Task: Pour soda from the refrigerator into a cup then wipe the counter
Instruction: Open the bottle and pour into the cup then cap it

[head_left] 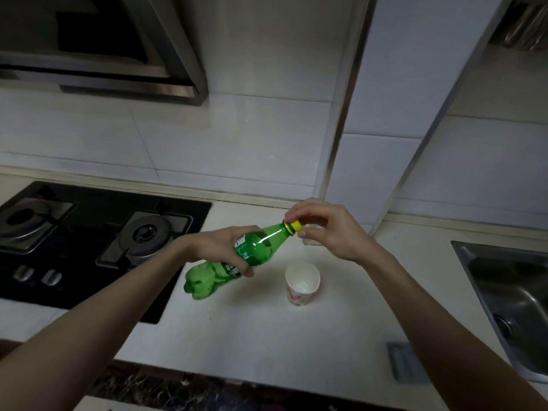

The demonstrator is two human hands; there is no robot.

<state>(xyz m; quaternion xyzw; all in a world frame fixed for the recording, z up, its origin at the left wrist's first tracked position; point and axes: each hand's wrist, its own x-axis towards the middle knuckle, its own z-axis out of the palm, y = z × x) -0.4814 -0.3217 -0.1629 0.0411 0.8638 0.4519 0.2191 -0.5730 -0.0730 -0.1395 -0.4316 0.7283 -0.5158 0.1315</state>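
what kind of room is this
Most likely a home kitchen: a two-burner gas stove set into a pale counter, a range hood above it, and a steel sink at the right.

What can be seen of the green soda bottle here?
The soda bottle looks like translucent green plastic, with a green label and a yellow cap on its neck. It is held tilted above the counter, cap end up and to the right. The left hand grips its middle; the right hand pinches the cap.

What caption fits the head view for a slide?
Left hand tilts green soda bottle, right hand grips yellow cap above paper cup.
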